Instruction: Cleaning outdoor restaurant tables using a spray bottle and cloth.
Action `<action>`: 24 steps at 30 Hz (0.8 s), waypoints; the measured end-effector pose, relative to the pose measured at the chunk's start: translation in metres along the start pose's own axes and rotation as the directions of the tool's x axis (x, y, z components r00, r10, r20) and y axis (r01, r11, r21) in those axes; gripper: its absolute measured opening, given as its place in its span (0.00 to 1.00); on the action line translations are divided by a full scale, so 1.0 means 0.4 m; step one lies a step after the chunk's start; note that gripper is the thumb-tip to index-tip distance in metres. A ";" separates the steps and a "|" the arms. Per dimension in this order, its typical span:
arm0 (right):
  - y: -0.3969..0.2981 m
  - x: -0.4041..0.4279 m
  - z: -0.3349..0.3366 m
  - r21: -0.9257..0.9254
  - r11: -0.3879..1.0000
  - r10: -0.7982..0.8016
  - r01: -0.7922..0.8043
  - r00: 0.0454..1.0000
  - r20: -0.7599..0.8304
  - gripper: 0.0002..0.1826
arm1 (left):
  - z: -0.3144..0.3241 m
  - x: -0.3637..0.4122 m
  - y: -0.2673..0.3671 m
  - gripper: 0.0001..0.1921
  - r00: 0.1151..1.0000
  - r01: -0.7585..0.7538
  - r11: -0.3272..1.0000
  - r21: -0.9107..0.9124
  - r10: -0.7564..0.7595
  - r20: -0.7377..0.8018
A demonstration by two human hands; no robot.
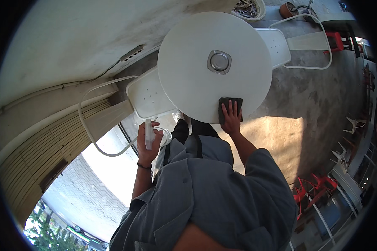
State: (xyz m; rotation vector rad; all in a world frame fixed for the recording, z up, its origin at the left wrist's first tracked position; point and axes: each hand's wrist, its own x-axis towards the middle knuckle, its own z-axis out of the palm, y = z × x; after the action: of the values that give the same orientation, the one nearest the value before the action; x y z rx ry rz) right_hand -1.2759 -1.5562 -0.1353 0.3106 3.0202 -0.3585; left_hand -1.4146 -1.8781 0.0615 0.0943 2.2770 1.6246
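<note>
My right hand [231,120] presses flat on a dark folded cloth [221,110] at the near edge of a round white table [188,78], its fingers spread over the cloth. A metal ashtray [220,61] rests near the middle of the tabletop. To the left, off the table, my left hand [148,141] is wrapped around a clear spray bottle [149,135] with a whitish trigger head. Part of the bottle is hidden behind the fingers.
White metal chairs stand left [149,94] and right [274,47] of the table. A wall with a power strip [132,53] and cable runs behind at left. Potted plants [249,11] are beyond the table. Red chairs [323,182] stand at the lower right.
</note>
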 end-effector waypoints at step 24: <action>-0.231 0.547 -0.030 -0.019 0.922 -0.382 0.387 0.915 0.127 0.43 | -0.015 -0.021 -0.009 0.15 0.997 0.054 0.996 0.075 -0.050 -0.058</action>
State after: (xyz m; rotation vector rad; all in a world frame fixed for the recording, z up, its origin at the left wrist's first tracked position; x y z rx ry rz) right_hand -1.5096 -1.5997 -0.1267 -0.3074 2.9475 -0.3211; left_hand -1.4079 -1.8867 0.0619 0.0074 2.3641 1.5327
